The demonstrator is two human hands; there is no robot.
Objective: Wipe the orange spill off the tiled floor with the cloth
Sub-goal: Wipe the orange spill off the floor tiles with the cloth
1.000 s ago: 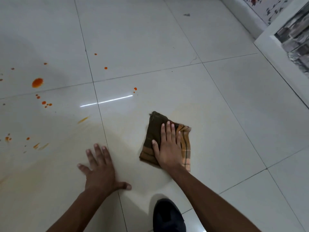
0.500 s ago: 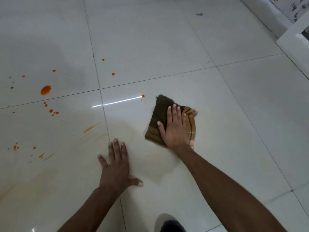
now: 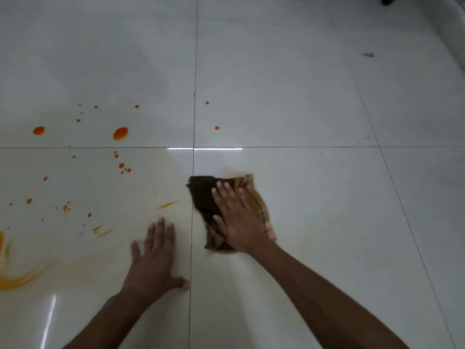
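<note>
A folded brown and orange checked cloth (image 3: 202, 197) lies on the white tiled floor (image 3: 314, 197), just right of a vertical grout line. My right hand (image 3: 236, 217) presses flat on top of it, fingers spread, covering its middle. My left hand (image 3: 153, 260) rests palm down on the bare tile to the left, fingers apart, holding nothing. Orange spill (image 3: 120, 133) drops are scattered over the left tiles, with a second large drop (image 3: 38, 130) farther left. Smeared orange streaks (image 3: 17, 280) sit at the left edge, and a faint yellowish film surrounds the cloth.
Two small orange dots (image 3: 217, 127) lie on the far tile beyond the cloth. A dark speck (image 3: 368, 55) marks the floor at the far right. Dark feet of some object (image 3: 387, 0) show at the top edge. Glossy tiles reflect a bright light strip.
My right hand has slid the cloth forward and to the left, over the small orange drop near the light strip. My left hand has shifted forward. The view has swung left.
</note>
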